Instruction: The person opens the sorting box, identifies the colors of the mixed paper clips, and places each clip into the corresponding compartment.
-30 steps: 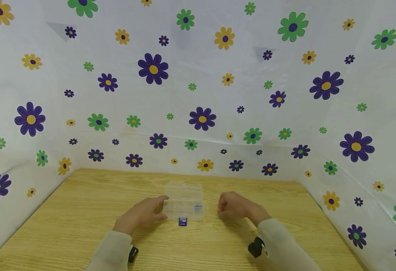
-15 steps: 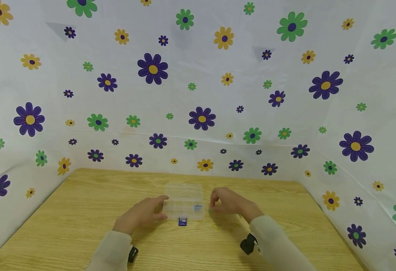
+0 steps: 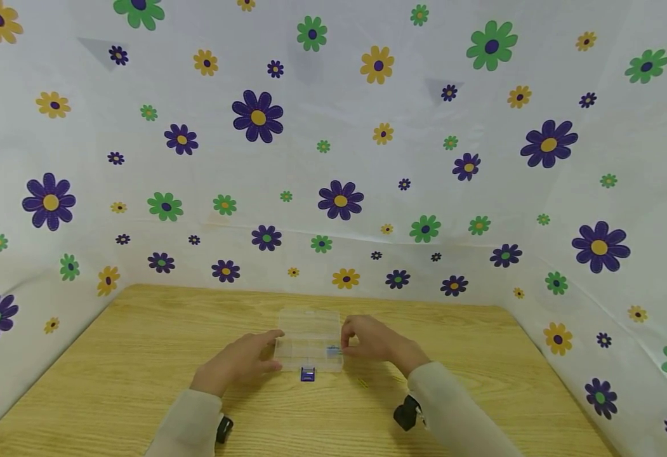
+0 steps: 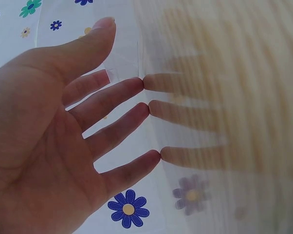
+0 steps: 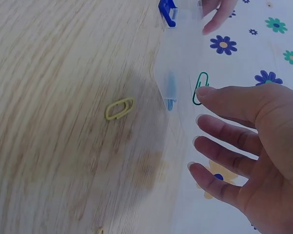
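A clear plastic compartment box (image 3: 310, 325) lies opened on the table, its blue latch (image 3: 307, 374) toward the near side. At its left edge my left hand (image 3: 238, 363) spreads thumb and forefinger; in the left wrist view the fingers (image 4: 119, 102) are extended, with fingertips on the tabletop. My right hand (image 3: 374, 343) is at the box's right edge. It pinches a green paper clip (image 5: 201, 78), seen in the right wrist view beside the box wall. Light-blue paper clips (image 3: 333, 350) appear to lie in the near right compartment.
A yellow paper clip (image 5: 119, 108) lies on the wooden table (image 3: 196, 317), right of the box. Another yellow clip (image 3: 398, 379) lies closer to the right wrist. Flower-printed white sheeting (image 3: 287, 158) stands behind and along both sides.
My right hand has moved left across the table to the box's right edge, carrying the green paper clip. The left hand and the box have stayed in place.
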Demonstrator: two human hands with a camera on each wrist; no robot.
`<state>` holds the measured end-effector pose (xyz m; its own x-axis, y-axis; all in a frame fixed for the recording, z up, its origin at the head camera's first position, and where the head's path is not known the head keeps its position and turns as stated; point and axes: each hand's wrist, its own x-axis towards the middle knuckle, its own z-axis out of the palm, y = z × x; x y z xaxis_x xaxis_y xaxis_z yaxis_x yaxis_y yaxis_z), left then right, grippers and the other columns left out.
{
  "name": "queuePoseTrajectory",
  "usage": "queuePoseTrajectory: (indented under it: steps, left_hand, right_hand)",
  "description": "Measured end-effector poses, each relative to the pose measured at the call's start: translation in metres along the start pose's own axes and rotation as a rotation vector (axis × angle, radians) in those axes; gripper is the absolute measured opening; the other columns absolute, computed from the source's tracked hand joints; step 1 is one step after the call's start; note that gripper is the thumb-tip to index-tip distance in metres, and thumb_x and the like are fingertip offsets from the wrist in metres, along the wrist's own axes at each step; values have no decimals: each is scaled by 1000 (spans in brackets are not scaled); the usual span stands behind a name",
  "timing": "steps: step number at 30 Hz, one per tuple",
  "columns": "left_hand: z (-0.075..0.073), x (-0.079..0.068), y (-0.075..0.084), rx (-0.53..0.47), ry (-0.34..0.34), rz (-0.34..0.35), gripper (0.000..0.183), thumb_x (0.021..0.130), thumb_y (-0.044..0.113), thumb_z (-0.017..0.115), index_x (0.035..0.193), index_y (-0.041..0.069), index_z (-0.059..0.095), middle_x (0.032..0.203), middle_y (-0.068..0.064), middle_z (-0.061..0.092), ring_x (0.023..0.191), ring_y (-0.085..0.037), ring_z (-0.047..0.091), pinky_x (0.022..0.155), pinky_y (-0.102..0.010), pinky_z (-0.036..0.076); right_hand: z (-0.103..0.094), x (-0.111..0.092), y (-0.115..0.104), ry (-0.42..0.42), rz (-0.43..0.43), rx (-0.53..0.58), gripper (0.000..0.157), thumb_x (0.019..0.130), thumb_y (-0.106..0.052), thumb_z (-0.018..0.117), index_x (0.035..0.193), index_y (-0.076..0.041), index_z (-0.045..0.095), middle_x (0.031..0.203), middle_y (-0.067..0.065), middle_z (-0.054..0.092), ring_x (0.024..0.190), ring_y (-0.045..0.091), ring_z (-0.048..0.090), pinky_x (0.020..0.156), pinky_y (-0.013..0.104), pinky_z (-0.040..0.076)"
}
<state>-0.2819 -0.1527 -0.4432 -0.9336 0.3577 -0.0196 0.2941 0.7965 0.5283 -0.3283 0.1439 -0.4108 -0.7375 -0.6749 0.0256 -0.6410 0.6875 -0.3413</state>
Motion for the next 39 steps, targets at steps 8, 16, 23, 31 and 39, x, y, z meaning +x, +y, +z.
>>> queuePoseTrajectory:
  steps: [8, 16, 23, 31, 39]
  left_hand:
    - [0, 0, 1, -6, -5, -6, 64, 95, 28, 76, 151, 11, 51, 145, -16, 63, 141, -43, 52, 120, -61, 40]
    - [1, 0, 2, -6, -11, -20, 64, 95, 29, 75, 152, 13, 50, 146, -14, 63, 142, -42, 51, 121, -61, 39]
    - [1, -1, 4, -9, -11, -34, 63, 95, 29, 75, 151, 13, 51, 146, -13, 63, 142, -40, 51, 121, -60, 40]
    - [1, -2, 4, -1, -3, -34, 63, 95, 28, 75, 151, 14, 51, 145, -12, 63, 142, -40, 52, 121, -59, 40]
    - [1, -2, 4, -1, -7, -35, 63, 95, 28, 75, 151, 13, 51, 145, -13, 63, 142, -40, 52, 121, -59, 40]
  right_hand:
    - [3, 7, -7, -17, 1, -4, 12, 93, -10, 76, 83, -14, 72, 101, -2, 67, 95, 14, 62, 95, 39, 57]
    - [7, 9, -9, -20, -10, -21, 10, 94, -12, 76, 84, -13, 75, 112, 1, 67, 105, 19, 64, 101, 42, 57]
    - [6, 7, -6, -15, -6, -18, 7, 95, -13, 75, 89, -12, 76, 107, 0, 68, 101, 17, 64, 100, 41, 57]
    - [-5, -4, 9, 24, -55, -26, 4, 95, -9, 72, 95, -6, 75, 102, 4, 69, 100, 26, 67, 97, 44, 59]
    - [-10, -19, 27, 45, -52, -19, 4, 95, -9, 73, 94, -6, 75, 99, 3, 69, 98, 27, 68, 93, 42, 60]
